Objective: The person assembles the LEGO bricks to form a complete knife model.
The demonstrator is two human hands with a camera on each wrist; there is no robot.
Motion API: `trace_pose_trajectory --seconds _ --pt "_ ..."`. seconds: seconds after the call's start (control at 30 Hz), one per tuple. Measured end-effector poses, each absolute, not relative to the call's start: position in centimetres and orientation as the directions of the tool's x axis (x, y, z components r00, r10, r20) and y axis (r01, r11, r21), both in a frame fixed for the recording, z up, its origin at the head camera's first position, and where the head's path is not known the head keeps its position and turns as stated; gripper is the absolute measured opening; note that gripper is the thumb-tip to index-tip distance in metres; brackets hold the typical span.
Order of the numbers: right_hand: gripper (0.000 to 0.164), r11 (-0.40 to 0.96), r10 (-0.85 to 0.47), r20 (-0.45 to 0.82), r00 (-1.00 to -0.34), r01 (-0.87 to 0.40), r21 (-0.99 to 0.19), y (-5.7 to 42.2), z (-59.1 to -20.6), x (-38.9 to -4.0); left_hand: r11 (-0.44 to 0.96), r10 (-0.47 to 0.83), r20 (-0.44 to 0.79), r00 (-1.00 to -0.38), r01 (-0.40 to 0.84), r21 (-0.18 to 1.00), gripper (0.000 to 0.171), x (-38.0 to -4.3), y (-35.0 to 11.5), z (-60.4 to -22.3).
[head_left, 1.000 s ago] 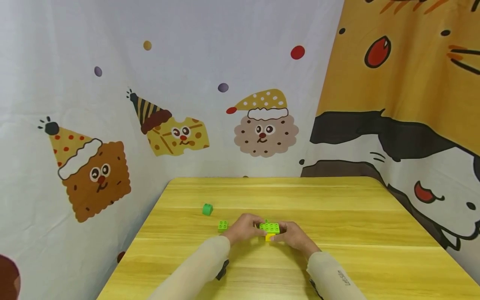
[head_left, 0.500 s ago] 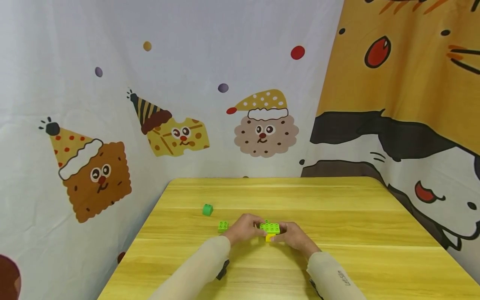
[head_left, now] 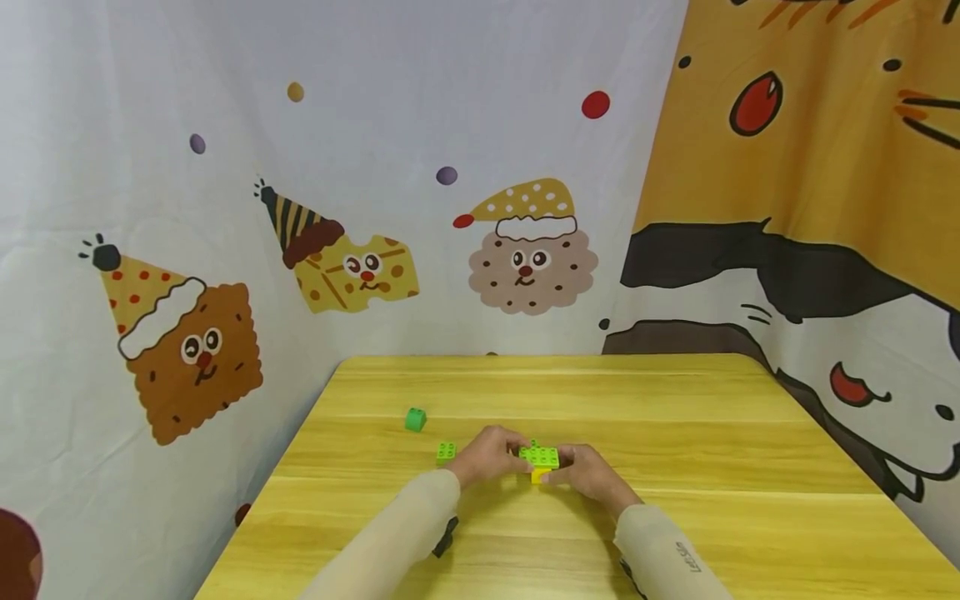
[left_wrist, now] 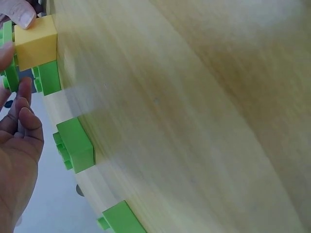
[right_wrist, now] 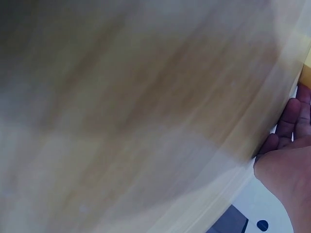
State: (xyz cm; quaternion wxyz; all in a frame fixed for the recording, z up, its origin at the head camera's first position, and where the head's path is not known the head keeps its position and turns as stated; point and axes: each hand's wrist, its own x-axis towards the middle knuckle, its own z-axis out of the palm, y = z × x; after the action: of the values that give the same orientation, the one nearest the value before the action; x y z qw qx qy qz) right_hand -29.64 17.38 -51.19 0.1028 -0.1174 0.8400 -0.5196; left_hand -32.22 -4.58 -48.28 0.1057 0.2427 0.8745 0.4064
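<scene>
A small brick stack sits between both hands near the table's middle front: a light green studded brick [head_left: 541,455] on top of a yellow brick [head_left: 538,476]. My left hand [head_left: 492,456] grips its left end with curled fingers. My right hand [head_left: 587,468] pinches its right end. In the left wrist view the yellow brick [left_wrist: 35,42] and the green brick [left_wrist: 48,77] lie close to the left hand's fingers [left_wrist: 19,109]. The right wrist view is blurred, showing only the edge of the right hand [right_wrist: 286,165] against the tabletop.
A loose light green brick [head_left: 446,452] lies just left of my left hand, and a darker green cube [head_left: 415,419] sits farther back left. The yellow wooden table [head_left: 675,433] is bounded by cartoon-printed curtains at the back and on both sides.
</scene>
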Motion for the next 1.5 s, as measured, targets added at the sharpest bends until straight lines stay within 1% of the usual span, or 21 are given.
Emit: trace_pose_trajectory --seconds 0.13,0.4,0.9,1.07,1.17,1.33,1.5 --pt "0.032 0.431 -0.3 -0.058 -0.952 -0.081 -0.898 17.4 -51.1 -29.6 0.547 0.511 0.019 -0.86 0.341 0.765 0.034 -32.4 -4.6 -48.3" --pt "0.031 0.449 -0.263 -0.078 -0.962 -0.05 -0.892 17.3 -51.2 -29.6 0.567 0.507 -0.001 -0.862 0.333 0.754 0.035 -32.4 -4.6 -48.2" --pt "0.036 0.452 -0.272 -0.082 -0.959 -0.052 -0.89 17.4 -51.3 -29.8 0.555 0.525 0.024 -0.851 0.363 0.749 0.031 -32.4 -4.1 -48.5" --pt "0.048 0.398 -0.324 -0.05 -0.945 -0.089 -0.913 18.0 -51.4 -29.7 0.553 0.528 0.023 -0.849 0.364 0.75 0.032 -32.2 -4.0 -48.4" --pt "0.054 0.385 -0.31 -0.05 -0.95 -0.077 -0.92 18.4 -51.1 -29.7 0.559 0.528 0.019 -0.849 0.364 0.745 0.032 -32.1 -4.0 -48.4" --pt "0.045 0.401 -0.27 -0.051 -0.962 -0.064 -0.914 18.8 -50.8 -29.9 0.552 0.523 0.016 -0.852 0.353 0.755 0.032 -32.1 -4.1 -48.4" --pt "0.042 0.412 -0.276 -0.044 -0.96 -0.077 -0.908 18.9 -50.6 -30.1 0.537 0.519 0.033 -0.854 0.356 0.765 0.031 -32.1 -4.2 -48.5"
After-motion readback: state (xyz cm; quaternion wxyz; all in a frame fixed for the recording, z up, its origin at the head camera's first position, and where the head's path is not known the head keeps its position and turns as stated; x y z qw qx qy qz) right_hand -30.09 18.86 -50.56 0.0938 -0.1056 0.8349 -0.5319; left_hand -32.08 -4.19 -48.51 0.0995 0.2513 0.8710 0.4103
